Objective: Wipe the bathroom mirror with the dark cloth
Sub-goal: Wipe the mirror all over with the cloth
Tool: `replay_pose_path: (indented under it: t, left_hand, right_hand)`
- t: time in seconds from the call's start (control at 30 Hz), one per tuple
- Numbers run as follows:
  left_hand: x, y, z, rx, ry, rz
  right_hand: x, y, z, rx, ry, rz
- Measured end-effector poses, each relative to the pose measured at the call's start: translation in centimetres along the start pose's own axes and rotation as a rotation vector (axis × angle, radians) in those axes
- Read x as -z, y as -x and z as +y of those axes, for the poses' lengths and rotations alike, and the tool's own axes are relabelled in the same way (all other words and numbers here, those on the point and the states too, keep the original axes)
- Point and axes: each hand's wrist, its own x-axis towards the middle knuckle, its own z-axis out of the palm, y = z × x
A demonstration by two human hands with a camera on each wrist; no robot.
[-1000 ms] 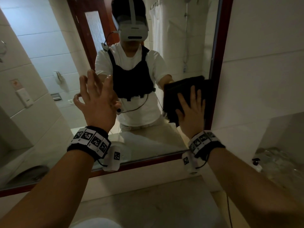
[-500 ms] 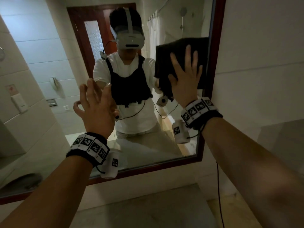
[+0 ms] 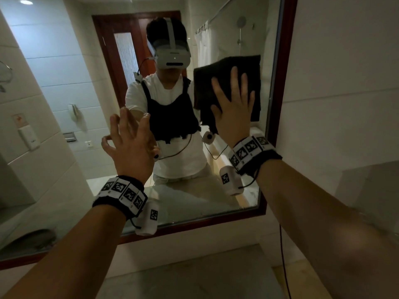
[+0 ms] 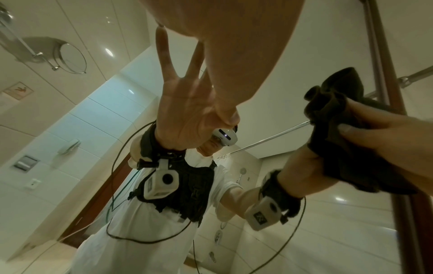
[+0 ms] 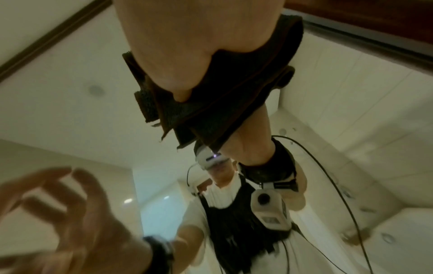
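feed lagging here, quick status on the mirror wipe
Right hand flat, pressing dark cloth on mirror, near right frame. Left hand open, empty. Nothing in the way.

Pale stone counter [image 3: 194,275] — below mirror [image 3: 64,104]

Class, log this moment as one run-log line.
right hand: flat, pressing cloth on mirror near right frame | left hand: open, holding nothing

Head cam, wrist cams: mirror [image 3: 216,190] close-up
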Motion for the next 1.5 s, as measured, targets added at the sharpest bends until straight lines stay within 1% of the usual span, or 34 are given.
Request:
replay_pose_path:
  t: [0.1, 0.27, 0.33, 0.4, 0.53, 0.67, 0.8, 0.97, 1.23, 1.3, 1.43, 1.5]
  left_hand:
    - [-0.1, 0.0, 0.0, -0.005, -0.004, 0.007]
    - [0.1, 0.0, -0.2, -0.004, 0.0, -0.019]
    - [0.3, 0.0, -0.2, -0.01, 0.006, -0.018]
    - [0.4, 0.1, -0.2, -0.014, 0.026, -0.016]
    - [0.1, 1.8, -0.4, 0.015, 0.066, 0.002]
    - [-1.6, 5.1, -1.4, 0.098, 0.09, -0.029]
    - [-3.4, 6.5, -1.7, 0.1, 0.085, -0.047]
    - [-4.8, 6.3, -1.2, 0.123, 0.081, -0.022]
    - [-5.0, 6.3, -1.3, 0.133, 0.052, -0.045]
    - [-5.0, 6.3, -1.2, 0.135, 0.041, -0.049]
    - [-4.8, 6.2, -1.2, 0.14, 0.03, -0.054]
    - [-4.8, 6.2, -1.1, 0.147, 0.037, -0.062]
  right_hand:
    - [-1.3, 3.8, -0.1, 0.054, -0.039, -0.019]
    - [-2.7, 10.5, -0.1, 0.131, -0.025, -0.13]
    - [-2.2, 10.7, 0.0, 0.12, -0.05, -0.123]
    - [-1.3, 9.6, 0.0, 0.075, -0.074, -0.103]
    - [-0.5, 8.0, -0.3, 0.029, -0.111, -0.165]
    - [-1.0, 8.1, -0.9, -0.054, -0.169, -0.233]
    - [-1.9, 8.9, -1.1, -0.103, -0.178, -0.248]
    - [-3.5, 11.6, -1.0, -0.111, -0.189, -0.285]
    - [-5.8, 17.8, -0.6, -0.069, -0.21, -0.368]
    - [-6.1, 18.6, 0.0, -0.059, -0.215, -0.382]
    - [-6.1, 18.7, 2.1, 0.009, -0.198, -0.395]
    - [-5.8, 18.4, 3.7, -0.022, -0.197, -0.38]
